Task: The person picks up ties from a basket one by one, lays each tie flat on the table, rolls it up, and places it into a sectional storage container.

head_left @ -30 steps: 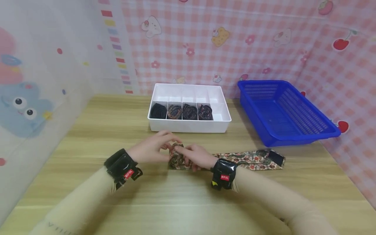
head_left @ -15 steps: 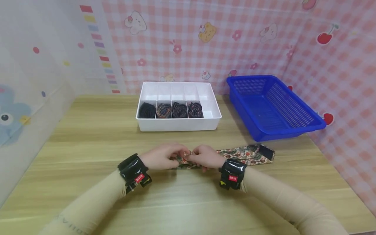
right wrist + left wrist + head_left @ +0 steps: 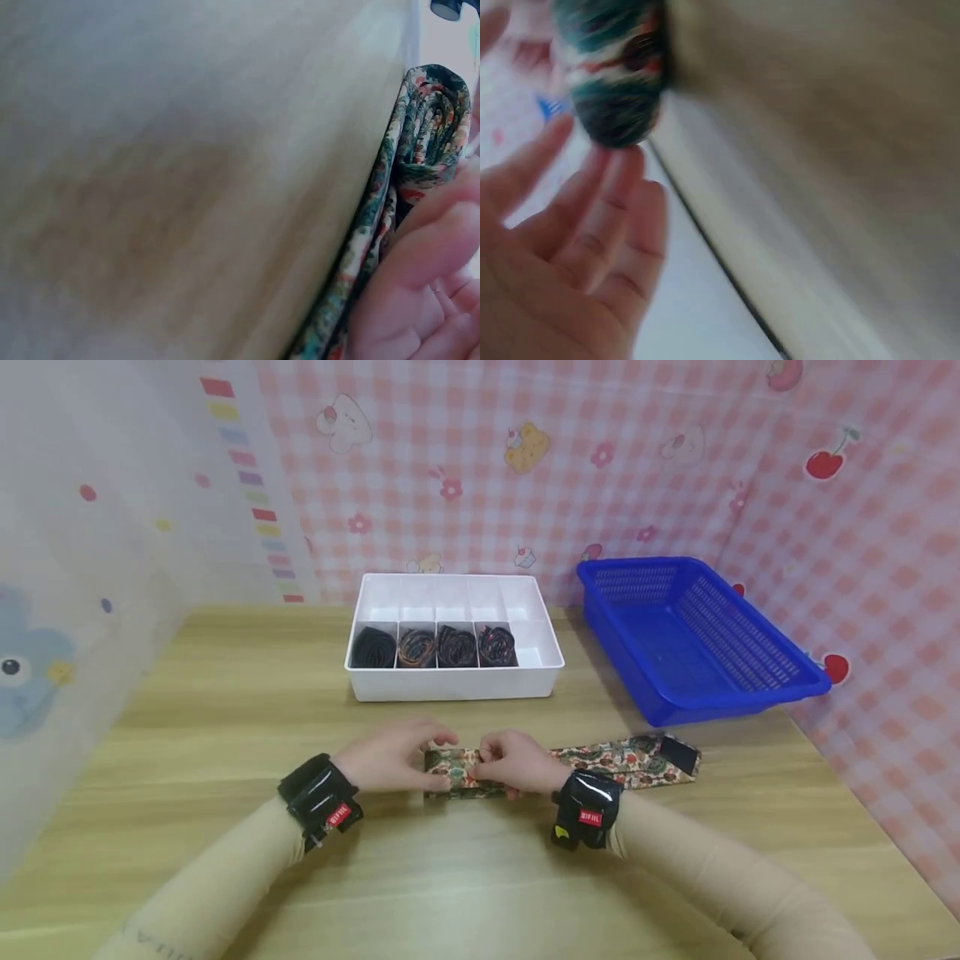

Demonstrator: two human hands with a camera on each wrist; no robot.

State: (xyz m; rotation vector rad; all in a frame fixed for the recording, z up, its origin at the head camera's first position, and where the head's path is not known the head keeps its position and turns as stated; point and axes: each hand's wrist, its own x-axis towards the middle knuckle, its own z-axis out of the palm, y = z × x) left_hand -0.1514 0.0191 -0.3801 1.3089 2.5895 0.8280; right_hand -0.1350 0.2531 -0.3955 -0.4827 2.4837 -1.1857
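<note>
A floral necktie lies lengthwise on the table, its left part rolled up. The coil shows its spiral edge in the right wrist view. My left hand is at the left end of the roll, thumb and fingers spread apart. In the left wrist view its fairly straight fingers reach up to the blurred roll; whether they touch it cannot be told. My right hand pinches the necktie just right of the roll, fingers curled. The necktie's dark-backed end lies free at the right.
Behind the hands stands a white divided box. Several dark rolled ties fill most of its front compartments. A blue plastic basket sits at the back right. Patterned cloth hangs behind the table.
The view has shifted. My left hand closed in on the roll beside the right hand, then drew back left with its fingers spread. My right hand has stayed on the necktie.
</note>
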